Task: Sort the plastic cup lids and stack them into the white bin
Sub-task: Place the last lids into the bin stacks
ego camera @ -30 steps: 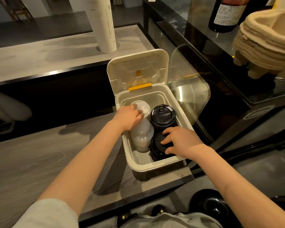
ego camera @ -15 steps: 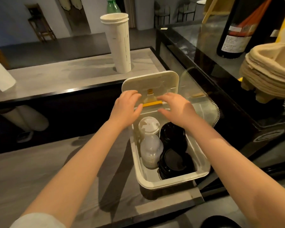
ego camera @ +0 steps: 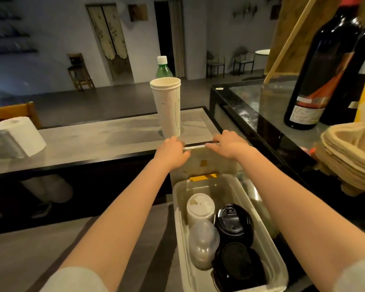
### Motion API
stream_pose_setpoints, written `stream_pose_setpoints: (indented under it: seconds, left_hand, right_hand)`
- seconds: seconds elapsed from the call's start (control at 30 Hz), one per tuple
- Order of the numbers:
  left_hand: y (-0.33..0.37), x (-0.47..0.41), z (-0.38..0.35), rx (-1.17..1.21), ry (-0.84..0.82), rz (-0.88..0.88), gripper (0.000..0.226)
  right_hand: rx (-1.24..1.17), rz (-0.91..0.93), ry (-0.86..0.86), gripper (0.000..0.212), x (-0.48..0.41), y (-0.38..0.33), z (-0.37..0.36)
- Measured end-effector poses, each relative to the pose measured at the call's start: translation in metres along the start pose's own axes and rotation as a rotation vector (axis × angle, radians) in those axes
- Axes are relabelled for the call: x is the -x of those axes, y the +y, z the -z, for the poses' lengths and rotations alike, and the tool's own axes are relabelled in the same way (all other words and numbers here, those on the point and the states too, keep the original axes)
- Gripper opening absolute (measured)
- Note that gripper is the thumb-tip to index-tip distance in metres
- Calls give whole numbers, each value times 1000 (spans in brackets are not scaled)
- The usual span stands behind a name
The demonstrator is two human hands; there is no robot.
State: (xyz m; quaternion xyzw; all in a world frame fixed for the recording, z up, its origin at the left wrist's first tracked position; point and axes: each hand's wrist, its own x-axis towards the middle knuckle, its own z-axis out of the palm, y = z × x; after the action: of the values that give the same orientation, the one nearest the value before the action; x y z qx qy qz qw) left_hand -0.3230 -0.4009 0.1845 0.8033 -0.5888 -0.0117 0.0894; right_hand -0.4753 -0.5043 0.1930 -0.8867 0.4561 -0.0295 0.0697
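a: where are the lids now?
b: all are inside the white bin (ego camera: 178,218), sorted by kind. the white lids (ego camera: 200,206) stand at the far left. the clear lids (ego camera: 202,241) are just in front of them, and two stacks of black lids (ego camera: 233,223) fill the right side. the stacks touch each other, so i think none can fall over.
a: and the hands?
b: both are at the top edge of the bin cover (ego camera: 207,165), which stands upright on its hinge at the far end. the left hand (ego camera: 172,153) holds the left corner: its fingers bend over the edge and the thumb is on the near face. the right hand (ego camera: 230,145) rests on the right part, its fingers (ego camera: 211,146) rather straight, only touching.
a: why two hands?
b: the cover is wide, so one hand at each side probably keeps it from twisting when it is pulled down. i judge the sorting is done and closing is the step in hand.
a: any risk?
b: the white stack looks tall, so the cover may press on it. the paper cups (ego camera: 169,110) also stand close behind the cover on the table (ego camera: 93,140), so a push backward could hit them.
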Motion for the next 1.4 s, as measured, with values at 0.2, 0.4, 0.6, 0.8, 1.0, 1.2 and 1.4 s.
stream_pose_setpoints:
  seconds: [0.2,0.4,0.6,0.8,1.0,1.2,1.4]
  left_hand:
    - [1,0,-10,243,-49,86,34]
    - [4,0,-14,430,-20,82,27]
    - [9,12,5,468,179,-8,27]
    - [9,47,7,488,394,-93,23]
    - [9,98,6,538,439,-237,28]
    - [1,140,-8,614,214,-305,41]
    - [9,173,-48,523,57,-314,43]
  right_hand:
    - [-126,-1,-243,64,-8,7,2]
    - [-254,104,-133,40,-9,9,-3]
    - [-204,168,89,44,6,5,16]
    - [-155,181,311,52,46,-2,18]
    - [-167,183,498,44,105,-9,3]
    - [-262,209,497,42,158,-3,-30]
    - [-271,105,292,40,208,2,-73]
